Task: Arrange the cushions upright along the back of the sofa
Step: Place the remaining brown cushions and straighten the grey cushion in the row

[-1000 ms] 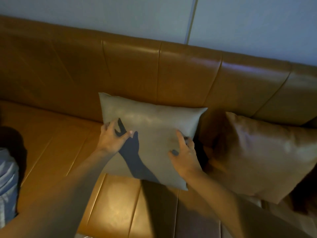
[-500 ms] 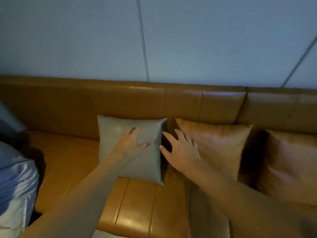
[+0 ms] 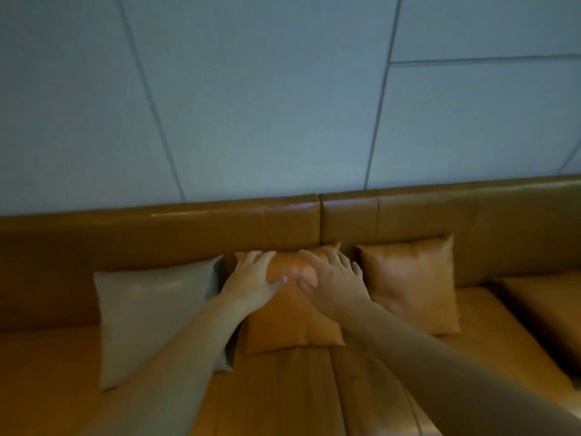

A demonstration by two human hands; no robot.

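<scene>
Three cushions stand upright against the tan leather sofa back. A grey cushion is on the left, a tan cushion in the middle, and a second tan cushion on the right. My left hand lies flat on the upper left of the middle cushion, fingers spread. My right hand lies flat on its upper right, fingers spread too. Neither hand grips anything. My forearms hide part of the grey cushion and part of the seat.
The sofa seat stretches across the lower frame. Another tan cushion lies flat on the seat at the far right. A pale panelled wall rises behind the sofa back.
Both hands left the grey cushion and moved right onto the middle tan cushion. The view swung right and up, and the third cushion and more wall came into sight.
</scene>
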